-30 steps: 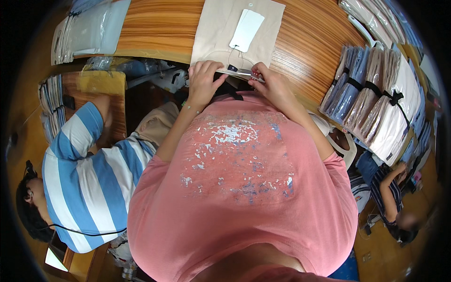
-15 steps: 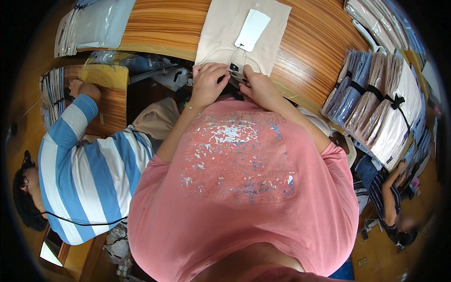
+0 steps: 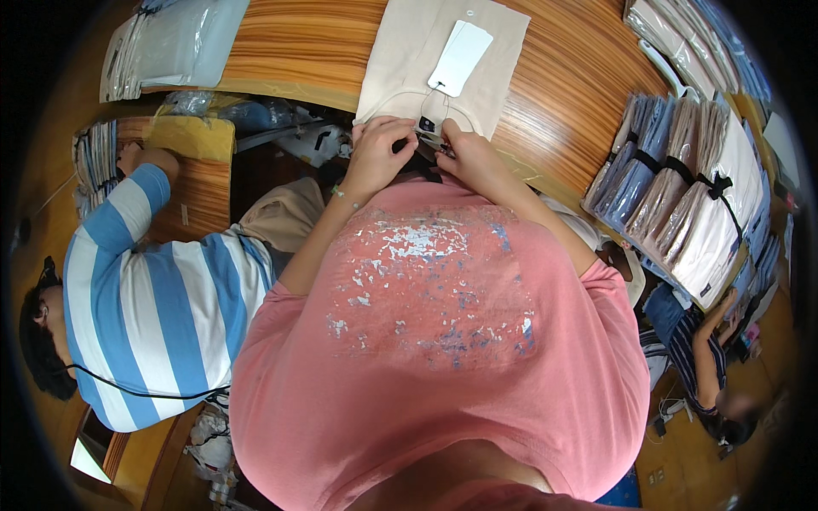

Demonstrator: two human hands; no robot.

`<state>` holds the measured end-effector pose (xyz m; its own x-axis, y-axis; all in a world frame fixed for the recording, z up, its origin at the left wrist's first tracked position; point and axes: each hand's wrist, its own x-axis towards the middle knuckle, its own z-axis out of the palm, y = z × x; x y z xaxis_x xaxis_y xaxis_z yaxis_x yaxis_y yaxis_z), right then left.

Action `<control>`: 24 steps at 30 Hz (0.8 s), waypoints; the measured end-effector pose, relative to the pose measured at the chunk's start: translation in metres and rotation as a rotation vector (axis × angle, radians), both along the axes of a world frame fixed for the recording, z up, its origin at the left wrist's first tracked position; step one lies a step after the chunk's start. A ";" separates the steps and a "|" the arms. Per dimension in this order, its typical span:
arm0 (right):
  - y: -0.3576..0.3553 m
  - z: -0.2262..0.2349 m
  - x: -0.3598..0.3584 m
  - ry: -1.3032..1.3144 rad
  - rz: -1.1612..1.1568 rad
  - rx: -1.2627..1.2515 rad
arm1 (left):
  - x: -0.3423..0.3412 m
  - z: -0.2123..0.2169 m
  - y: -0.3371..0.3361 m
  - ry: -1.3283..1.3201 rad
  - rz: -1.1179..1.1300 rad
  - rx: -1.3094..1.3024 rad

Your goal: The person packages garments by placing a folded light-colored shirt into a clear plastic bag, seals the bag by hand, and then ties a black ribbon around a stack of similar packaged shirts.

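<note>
A beige folded garment (image 3: pixel 503 60) lies flat on the wooden table, its collar toward me. On top rests a white hang tag (image 3: pixel 461 58), tied by a thin dark string loop that runs down to the collar. A small black neck label (image 3: pixel 427 124) shows between my hands. My left hand (image 3: pixel 375 157) is at the garment's near edge, left of the label, fingers curled and thumb and forefinger pinched on the fabric. My right hand (image 3: pixel 475 159) is closed just right of the label; a small dark object shows at its fingertips, too hidden to name.
Tied stacks of bagged folded garments (image 3: pixel 682 183) stand at the right edge, with more bagged garments (image 3: pixel 166 43) at far left. A white-handled tool (image 3: pixel 665 66) lies by the right stacks. A co-worker in a striped shirt (image 3: pixel 162 311) sits close at left; another person (image 3: pixel 703 358) is at right.
My hands stay at the collar with almost the same grip. The garment and tag sit very slightly lower and further right in view. The co-worker at left has shifted slightly.
</note>
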<state>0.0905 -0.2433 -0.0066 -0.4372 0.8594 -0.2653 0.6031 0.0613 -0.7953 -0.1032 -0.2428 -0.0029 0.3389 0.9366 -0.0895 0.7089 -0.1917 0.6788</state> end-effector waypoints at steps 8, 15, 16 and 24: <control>0.002 -0.004 0.000 0.048 -0.005 0.013 | -0.001 -0.001 0.001 0.007 -0.021 0.020; 0.005 -0.004 -0.001 0.062 -0.009 -0.043 | -0.003 0.000 0.003 0.020 -0.048 0.007; 0.004 -0.003 -0.001 0.059 -0.012 -0.058 | -0.003 0.000 0.003 0.011 -0.047 0.015; 0.015 -0.017 0.106 -0.132 -0.749 0.218 | -0.054 0.020 0.034 -0.001 0.094 -0.040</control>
<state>0.1964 -0.2285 -0.0232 0.3014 0.9512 -0.0666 0.6338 -0.2520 -0.7313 -0.1575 -0.2091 0.0171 0.2497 0.9600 -0.1268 0.7218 -0.0972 0.6853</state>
